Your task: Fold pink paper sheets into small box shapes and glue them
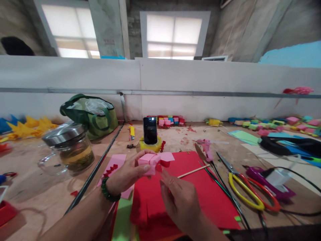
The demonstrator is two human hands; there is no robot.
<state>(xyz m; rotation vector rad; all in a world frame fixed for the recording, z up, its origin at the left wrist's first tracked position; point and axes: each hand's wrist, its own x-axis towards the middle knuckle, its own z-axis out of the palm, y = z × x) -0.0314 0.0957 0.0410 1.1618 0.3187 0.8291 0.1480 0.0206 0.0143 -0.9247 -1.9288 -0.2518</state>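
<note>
My left hand, with a dark green bead bracelet at its wrist, is closed on a folded pink paper piece. The piece has flat faces and a flap sticking out to the right; a bit of red shows at its right side. Just below that side, my right hand has its fingers curled and pressed together, close to the red bit. What it pinches, if anything, is hidden. Both hands are above a stack of red paper sheets. A thin wooden stick lies on the sheets.
A phone stands in a yellow tape roll ahead. To the right lie a pink glue gun, large scissors and a purple tool with black cords. On the left are a glass jar and a green bag.
</note>
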